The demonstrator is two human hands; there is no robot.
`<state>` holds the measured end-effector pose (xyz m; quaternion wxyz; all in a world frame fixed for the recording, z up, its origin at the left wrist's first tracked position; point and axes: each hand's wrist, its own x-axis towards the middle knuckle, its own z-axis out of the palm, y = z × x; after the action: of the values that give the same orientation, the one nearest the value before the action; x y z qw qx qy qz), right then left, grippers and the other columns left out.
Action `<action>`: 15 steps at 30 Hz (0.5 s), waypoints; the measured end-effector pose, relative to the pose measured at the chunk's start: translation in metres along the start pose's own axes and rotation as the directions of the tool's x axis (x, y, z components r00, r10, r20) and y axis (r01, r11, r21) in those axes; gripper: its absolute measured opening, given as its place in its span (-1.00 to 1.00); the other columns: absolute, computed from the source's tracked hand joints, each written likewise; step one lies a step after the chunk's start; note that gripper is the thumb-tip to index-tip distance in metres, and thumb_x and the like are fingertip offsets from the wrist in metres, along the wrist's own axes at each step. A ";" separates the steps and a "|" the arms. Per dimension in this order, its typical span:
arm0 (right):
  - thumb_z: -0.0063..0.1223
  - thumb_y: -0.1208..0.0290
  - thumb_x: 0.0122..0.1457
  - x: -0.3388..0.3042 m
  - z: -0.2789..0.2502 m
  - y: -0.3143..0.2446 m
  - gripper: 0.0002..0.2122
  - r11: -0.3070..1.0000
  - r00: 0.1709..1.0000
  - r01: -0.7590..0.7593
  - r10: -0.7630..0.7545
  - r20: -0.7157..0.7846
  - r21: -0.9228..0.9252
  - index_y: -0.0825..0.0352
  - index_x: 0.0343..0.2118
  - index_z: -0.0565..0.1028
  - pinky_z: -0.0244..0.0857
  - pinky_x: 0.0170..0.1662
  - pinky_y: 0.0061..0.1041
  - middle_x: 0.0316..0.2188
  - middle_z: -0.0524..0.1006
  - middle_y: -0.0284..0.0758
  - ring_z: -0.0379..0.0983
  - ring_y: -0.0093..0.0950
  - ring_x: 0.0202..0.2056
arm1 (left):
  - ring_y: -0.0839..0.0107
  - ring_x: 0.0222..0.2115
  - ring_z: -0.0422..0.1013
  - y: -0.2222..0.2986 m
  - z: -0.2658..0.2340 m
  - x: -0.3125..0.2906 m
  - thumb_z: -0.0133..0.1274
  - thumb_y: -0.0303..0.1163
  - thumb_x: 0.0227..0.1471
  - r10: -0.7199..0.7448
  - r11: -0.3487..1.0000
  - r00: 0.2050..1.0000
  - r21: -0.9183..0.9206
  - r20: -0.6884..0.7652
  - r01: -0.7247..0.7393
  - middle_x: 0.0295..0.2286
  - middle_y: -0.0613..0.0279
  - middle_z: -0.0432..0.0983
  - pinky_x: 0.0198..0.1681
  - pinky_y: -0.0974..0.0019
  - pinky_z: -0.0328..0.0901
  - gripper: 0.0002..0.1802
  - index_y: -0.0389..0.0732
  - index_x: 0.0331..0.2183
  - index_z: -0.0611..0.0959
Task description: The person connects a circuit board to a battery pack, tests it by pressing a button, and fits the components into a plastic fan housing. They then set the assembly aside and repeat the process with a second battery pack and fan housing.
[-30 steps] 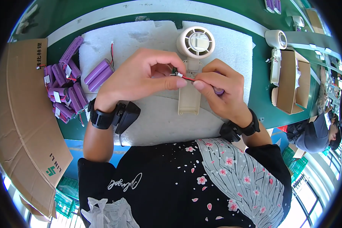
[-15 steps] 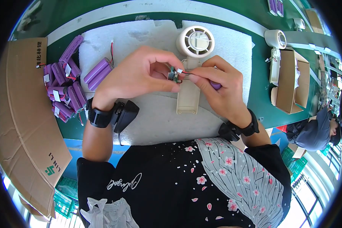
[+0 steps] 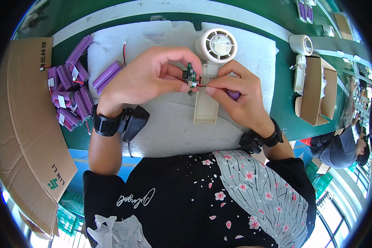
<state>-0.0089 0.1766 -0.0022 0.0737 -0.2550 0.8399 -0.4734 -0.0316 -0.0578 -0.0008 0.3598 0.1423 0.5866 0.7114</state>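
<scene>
A small green circuit board (image 3: 190, 75) is pinched between the thumb and fingers of my left hand (image 3: 153, 78). The fingertips of my right hand (image 3: 239, 91) close on thin red and black wires (image 3: 201, 85). A white plug (image 3: 194, 84) at the end of these wires is against the board's lower edge; whether it is seated I cannot tell. Part of a purple battery cell (image 3: 234, 94) shows under my right fingers. Below both hands lies a cream handheld fan (image 3: 216, 46), its hollow handle shell (image 3: 206, 109) facing up.
A white foam sheet (image 3: 161, 128) covers the green bench. Purple battery packs (image 3: 72, 99) are heaped at left, with another pack (image 3: 107, 75) on the foam. Cardboard boxes (image 3: 29, 124) flank both sides. Another cream fan (image 3: 301, 44) lies at right. A person (image 3: 339, 149) sits beyond.
The circuit board has turned more upright in my left fingers. The white plug has moved from the board's upper part to its lower edge, and my right fingertips have shifted slightly left.
</scene>
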 end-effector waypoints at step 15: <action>0.26 0.57 -0.05 0.000 0.002 0.000 -0.92 1.000 1.000 -0.012 0.012 -0.018 -0.003 0.37 -0.45 0.60 0.23 -0.45 -0.62 -0.45 0.43 -0.35 0.39 -0.56 -0.47 | 0.50 -0.27 0.47 -0.001 0.002 0.003 0.15 -0.78 -0.15 0.037 0.999 0.992 0.030 -0.122 -0.034 -0.31 0.27 0.50 -0.18 0.44 0.41 -0.63 -0.29 -0.23 0.52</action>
<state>-0.0085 0.1753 -0.0030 0.0686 -0.2461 0.8428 -0.4737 -0.0316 -0.0540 -0.0021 0.3085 0.1140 0.6149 0.7168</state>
